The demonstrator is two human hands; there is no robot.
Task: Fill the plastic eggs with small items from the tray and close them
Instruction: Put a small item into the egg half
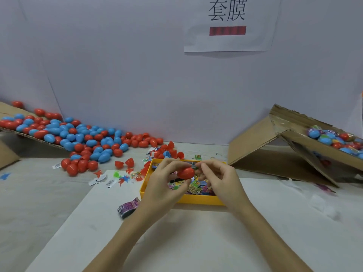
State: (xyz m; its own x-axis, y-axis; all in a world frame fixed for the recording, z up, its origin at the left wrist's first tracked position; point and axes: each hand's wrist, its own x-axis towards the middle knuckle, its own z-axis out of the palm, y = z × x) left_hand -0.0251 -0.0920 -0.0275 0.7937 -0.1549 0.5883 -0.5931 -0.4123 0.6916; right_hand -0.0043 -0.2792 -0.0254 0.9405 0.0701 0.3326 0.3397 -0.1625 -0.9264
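White table (196, 242), egg pile (78, 138), cardboard box (294, 146)

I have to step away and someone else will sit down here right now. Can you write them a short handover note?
Left hand grips a red egg above the yellow tray. Right hand pinches a small item at the egg's top; whether it is inside yet cannot be told.
Unfilled eggs lie piled far left, loose halves behind the tray, wrapped eggs in the cardboard box at right.
Left to do: close this egg, then work through the pile.
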